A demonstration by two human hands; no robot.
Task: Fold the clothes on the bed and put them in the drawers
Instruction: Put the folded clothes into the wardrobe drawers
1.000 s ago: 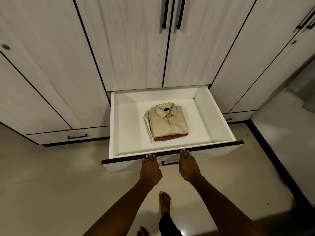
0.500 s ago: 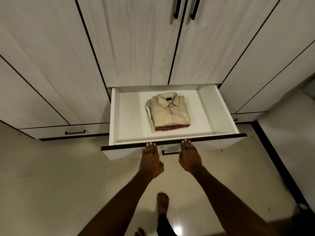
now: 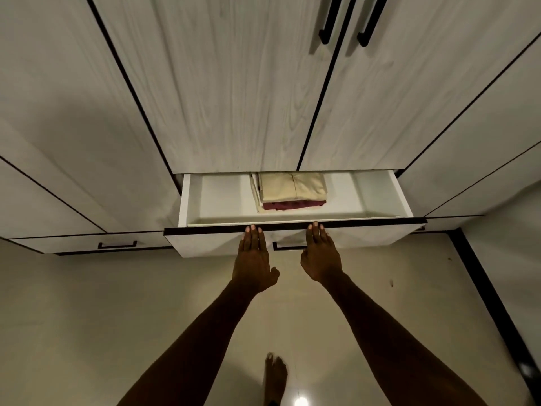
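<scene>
In the head view, a white drawer [image 3: 292, 238] stands partly out from the base of a pale wood-grain wardrobe [image 3: 228, 92]. The left hand [image 3: 254, 259] and the right hand [image 3: 321, 254] lie flat against the drawer's front panel, fingers straight and together, fingertips [image 3: 252, 229] touching its dark top edge; neither hand grips anything. The drawer's black handle [image 3: 288, 247] shows between the two hands. Inside the drawer, near its middle, lies a folded beige shirt [image 3: 292, 186] on top of a folded maroon garment [image 3: 292, 205], with a pale folded piece showing at the stack's left edge. The far part of the stack is hidden under the wardrobe doors. Two long black door handles [image 3: 348, 19] hang above the drawer. Left of the drawer sits a closed drawer with a small black pull [image 3: 117, 245]. Below the drawer, a bare foot [image 3: 274, 376] stands on the glossy beige floor [image 3: 87, 317].
</scene>
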